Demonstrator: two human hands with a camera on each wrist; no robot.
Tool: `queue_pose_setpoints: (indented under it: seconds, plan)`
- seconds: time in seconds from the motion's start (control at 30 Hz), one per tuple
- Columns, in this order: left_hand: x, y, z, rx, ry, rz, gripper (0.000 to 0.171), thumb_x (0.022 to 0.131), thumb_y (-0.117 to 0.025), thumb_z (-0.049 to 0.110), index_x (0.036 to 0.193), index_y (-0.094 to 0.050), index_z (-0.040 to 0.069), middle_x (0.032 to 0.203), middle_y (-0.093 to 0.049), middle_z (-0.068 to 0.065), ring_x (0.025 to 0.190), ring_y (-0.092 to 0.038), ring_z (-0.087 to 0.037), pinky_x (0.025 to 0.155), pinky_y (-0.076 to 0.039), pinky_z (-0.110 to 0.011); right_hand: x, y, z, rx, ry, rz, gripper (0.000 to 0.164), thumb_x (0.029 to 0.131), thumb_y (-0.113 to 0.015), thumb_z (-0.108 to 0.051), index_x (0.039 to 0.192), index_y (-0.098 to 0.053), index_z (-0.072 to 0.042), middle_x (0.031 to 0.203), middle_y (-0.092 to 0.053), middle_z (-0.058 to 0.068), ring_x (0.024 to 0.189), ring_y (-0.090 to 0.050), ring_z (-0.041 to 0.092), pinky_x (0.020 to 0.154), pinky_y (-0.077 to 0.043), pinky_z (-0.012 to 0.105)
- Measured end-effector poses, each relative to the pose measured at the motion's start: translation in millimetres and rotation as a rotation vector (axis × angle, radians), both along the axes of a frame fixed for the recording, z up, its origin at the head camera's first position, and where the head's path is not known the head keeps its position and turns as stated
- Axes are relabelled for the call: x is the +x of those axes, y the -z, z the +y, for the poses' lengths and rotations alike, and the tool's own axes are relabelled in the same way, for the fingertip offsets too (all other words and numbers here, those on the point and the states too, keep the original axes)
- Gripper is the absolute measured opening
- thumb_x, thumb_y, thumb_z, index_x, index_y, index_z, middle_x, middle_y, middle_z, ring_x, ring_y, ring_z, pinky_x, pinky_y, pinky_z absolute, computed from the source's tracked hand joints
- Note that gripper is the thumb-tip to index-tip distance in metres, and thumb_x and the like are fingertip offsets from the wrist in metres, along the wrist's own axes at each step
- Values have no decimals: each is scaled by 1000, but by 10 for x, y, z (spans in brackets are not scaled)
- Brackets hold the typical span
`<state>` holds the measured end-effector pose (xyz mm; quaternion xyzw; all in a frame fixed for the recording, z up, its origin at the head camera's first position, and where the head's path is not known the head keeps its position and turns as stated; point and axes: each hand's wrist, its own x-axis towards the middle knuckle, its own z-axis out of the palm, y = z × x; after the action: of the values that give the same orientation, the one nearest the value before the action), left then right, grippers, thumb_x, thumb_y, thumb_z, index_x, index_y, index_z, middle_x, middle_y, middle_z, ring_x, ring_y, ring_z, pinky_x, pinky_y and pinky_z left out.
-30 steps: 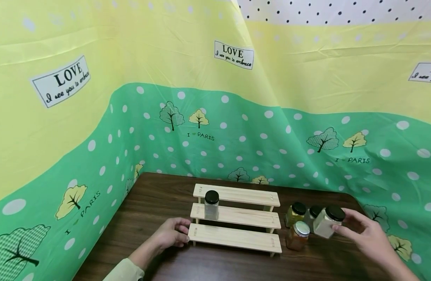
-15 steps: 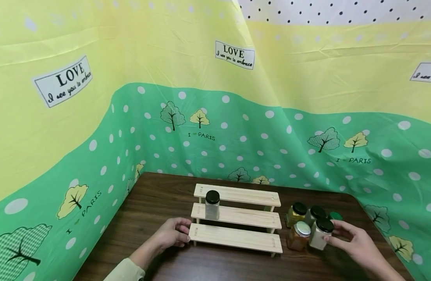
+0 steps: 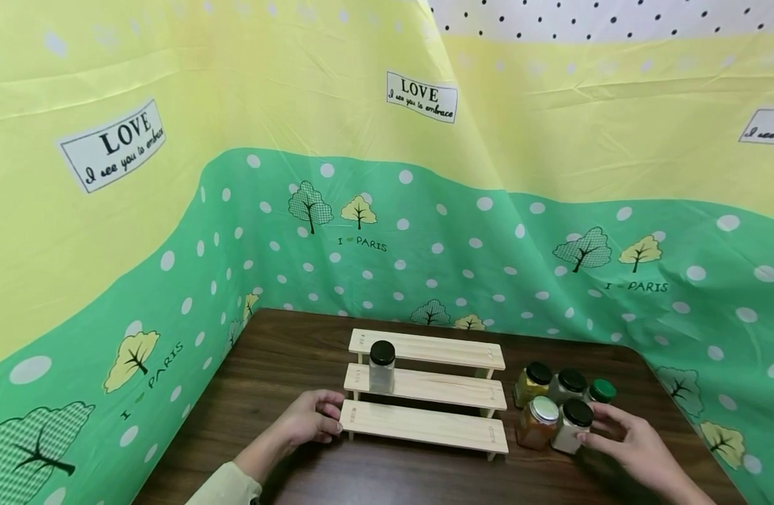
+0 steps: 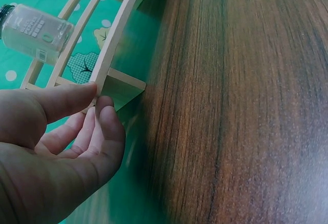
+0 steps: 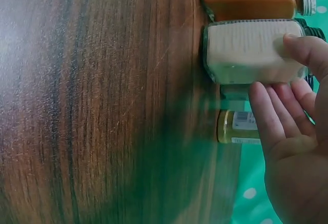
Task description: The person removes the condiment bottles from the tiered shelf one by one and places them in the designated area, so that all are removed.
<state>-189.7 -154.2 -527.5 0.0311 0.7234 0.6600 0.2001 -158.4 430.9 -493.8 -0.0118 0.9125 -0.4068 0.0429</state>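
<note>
My left hand (image 3: 313,419) pinches the left end of the lowest step of a three-tiered wooden spice rack (image 3: 425,428), thumb above and fingertips below in the left wrist view. Toward the left of the middle step stands a clear black-lidded spice jar (image 3: 381,379), its label showing in the left wrist view. At the right, my right hand (image 3: 629,442) holds a black-lidded spice jar of white powder (image 5: 251,52) by its side, thumb near the lid and fingers on the opposite side. That jar stands upright beside a silver-lidded jar of orange-red spice (image 3: 536,429).
Behind these two stand a black-lidded jar with yellow contents (image 3: 529,391), another black-lidded jar (image 3: 567,385) and a green-lidded jar (image 3: 602,391). The dark wooden table (image 3: 387,480) backs onto a patterned green and yellow curtain (image 3: 362,280).
My right hand has brought the white-powder jar down and left, from tilted over the others to upright beside the silver-lidded jar, uncovering the green lid. My left hand has stayed at the rack.
</note>
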Motion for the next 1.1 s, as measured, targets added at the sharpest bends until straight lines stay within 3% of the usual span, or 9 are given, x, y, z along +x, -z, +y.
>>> queue_pose_setpoints:
  seconds: [0.2,0.43,0.73,0.87,1.1]
  plan:
    - [10,3,-5,-2,-3,7,59,79,-73,-14,134,-53,-11,100,-57,-14,76,-66,-21,62,-58,-32,-29,-5,66,-61,-42,-40,71,96,-74,-23,148,-40,13,122,-71,10,98,-62,-12,78,-61,25]
    - [27,19,-16,1,-3,11,59,80,-73,-14,135,-52,-11,101,-57,-14,76,-66,-21,63,-58,-33,-44,6,132,-80,-48,-96,71,98,-71,-22,149,-37,14,137,-60,27,98,-61,-13,81,-61,27]
    - [16,29,-17,16,4,6,59,80,-72,-14,135,-51,-12,100,-57,-15,76,-66,-21,64,-59,-33,-20,-48,81,-56,-48,-84,72,96,-74,-23,148,-39,12,133,-62,22,97,-61,-11,79,-60,28]
    - [14,28,-18,15,4,3,59,80,-72,-14,135,-52,-12,101,-57,-15,76,-66,-21,64,-59,-33,-10,-144,-11,-16,-47,12,68,94,-76,-27,147,-47,3,134,-60,17,100,-60,-10,78,-60,27]
    - [2,-1,-14,22,4,-2,58,80,-74,-13,134,-53,-11,101,-57,-14,77,-66,-20,64,-59,-31,-24,-426,-217,184,-52,258,56,91,-79,-32,138,-58,-10,131,-64,15,102,-52,-15,76,-51,19]
